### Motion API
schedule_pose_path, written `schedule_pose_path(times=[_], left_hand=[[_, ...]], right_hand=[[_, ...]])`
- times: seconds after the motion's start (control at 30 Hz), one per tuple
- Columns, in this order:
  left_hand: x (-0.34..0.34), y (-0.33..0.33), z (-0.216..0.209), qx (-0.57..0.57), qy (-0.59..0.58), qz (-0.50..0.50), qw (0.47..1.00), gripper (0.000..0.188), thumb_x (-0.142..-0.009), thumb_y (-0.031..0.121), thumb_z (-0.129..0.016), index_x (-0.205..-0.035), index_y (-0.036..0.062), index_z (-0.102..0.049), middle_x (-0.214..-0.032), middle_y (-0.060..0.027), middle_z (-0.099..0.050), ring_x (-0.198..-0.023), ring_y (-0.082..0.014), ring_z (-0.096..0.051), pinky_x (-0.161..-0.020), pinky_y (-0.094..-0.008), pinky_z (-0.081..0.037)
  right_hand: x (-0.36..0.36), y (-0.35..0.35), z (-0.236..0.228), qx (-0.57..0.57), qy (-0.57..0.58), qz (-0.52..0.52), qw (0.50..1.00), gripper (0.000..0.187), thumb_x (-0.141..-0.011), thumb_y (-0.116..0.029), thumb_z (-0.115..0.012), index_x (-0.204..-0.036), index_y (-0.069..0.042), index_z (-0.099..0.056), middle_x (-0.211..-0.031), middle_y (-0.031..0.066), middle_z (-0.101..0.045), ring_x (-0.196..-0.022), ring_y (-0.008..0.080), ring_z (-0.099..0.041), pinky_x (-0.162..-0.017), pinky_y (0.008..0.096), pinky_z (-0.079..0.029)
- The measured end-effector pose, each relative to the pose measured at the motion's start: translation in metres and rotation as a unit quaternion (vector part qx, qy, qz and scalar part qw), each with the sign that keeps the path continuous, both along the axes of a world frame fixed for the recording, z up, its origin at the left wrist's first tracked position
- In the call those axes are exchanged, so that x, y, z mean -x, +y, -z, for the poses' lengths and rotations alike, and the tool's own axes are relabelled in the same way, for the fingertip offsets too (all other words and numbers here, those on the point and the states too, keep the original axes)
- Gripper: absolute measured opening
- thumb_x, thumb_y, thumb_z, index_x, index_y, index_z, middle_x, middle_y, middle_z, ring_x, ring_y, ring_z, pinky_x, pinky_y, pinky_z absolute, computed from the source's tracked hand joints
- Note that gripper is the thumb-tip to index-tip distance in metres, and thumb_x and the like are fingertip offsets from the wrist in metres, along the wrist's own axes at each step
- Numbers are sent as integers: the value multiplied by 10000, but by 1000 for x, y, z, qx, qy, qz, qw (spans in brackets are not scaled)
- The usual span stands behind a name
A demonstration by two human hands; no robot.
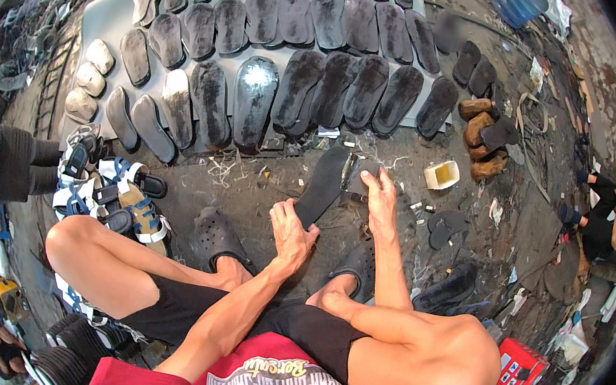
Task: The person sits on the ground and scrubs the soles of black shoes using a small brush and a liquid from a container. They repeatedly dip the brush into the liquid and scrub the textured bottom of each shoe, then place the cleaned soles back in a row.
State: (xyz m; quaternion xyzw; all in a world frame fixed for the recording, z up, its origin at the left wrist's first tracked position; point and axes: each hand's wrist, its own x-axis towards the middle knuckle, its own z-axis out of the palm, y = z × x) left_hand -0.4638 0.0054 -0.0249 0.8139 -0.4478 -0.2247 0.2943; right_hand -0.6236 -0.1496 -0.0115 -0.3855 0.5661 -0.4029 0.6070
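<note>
A dark shoe sole [323, 183] slants over the ground in front of me. My left hand [292, 231] is closed on its near end, fingers on one side and thumb on the other. Just right of the sole's far end, my right hand [380, 194] grips a dark, flat, roughly rectangular piece [358, 177], thumb on top. That piece lies against the sole's far edge; whether it is a tool or a scrap I cannot tell. Beyond both hands, several dark soles [297, 91] lie in rows on a pale sheet [108, 18], and one [255, 101] shines brightly.
A pale, cut-open container [442, 175] with yellowish contents stands right of my right hand. Brown shoe lasts [476, 136] are piled farther right, cream ones [91, 79] at left. Strapped sandals [139, 202] heap beside my left knee. Another person [605, 214] sits at far right.
</note>
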Motion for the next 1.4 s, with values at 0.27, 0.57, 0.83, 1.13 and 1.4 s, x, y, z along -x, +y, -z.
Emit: schedule_pose_path(times=[0.27,0.57,0.83,1.13,1.4], left_hand=[[11,16,-8,-8,61,-34,998,750,-736,76,-893,-1373,-64,-521,-1284,-253,-519,-1246,-458,-506,-1113,-531,-442],[14,18,-1,10,54,-35,998,713,-739,91,-905,-1336,-47,-541,-1274,-247,-524,-1247,-453,-507,-1100,-538,-451],[9,19,-3,9,77,-49,996,712,-745,45,-890,-1361,-54,-547,-1288,-253,-521,-1254,-455,-503,-1108,-535,-443],[12,18,3,16,80,-54,995,692,-744,91,-907,-1331,-37,-564,-1272,-239,-537,-1259,-444,-514,-1114,-522,-449],[5,-22,4,73,50,-45,995,725,-742,83,-917,-1362,-34,-560,-1276,-231,-548,-1257,-434,-518,-1118,-522,-451]], right_hand=[[-41,18,8,129,369,-68,918,496,-967,-274,-777,-1269,113,-707,-1050,330,-779,-1014,459,-786,-884,478,-605],[-68,-28,-8,308,425,-164,835,262,-974,-143,-706,-1203,-23,-746,-996,231,-775,-979,457,-725,-880,537,-561],[-70,-25,-32,429,401,-420,692,320,-917,-55,-660,-1166,-184,-814,-1116,39,-772,-1143,278,-627,-975,442,-474],[-20,12,-18,397,508,-341,684,362,-942,-96,-721,-1302,-126,-740,-1054,93,-753,-1027,306,-687,-931,467,-500],[-43,-46,-24,394,451,-264,756,254,-994,-121,-689,-1242,-116,-746,-1057,127,-769,-1032,354,-695,-899,508,-519]])
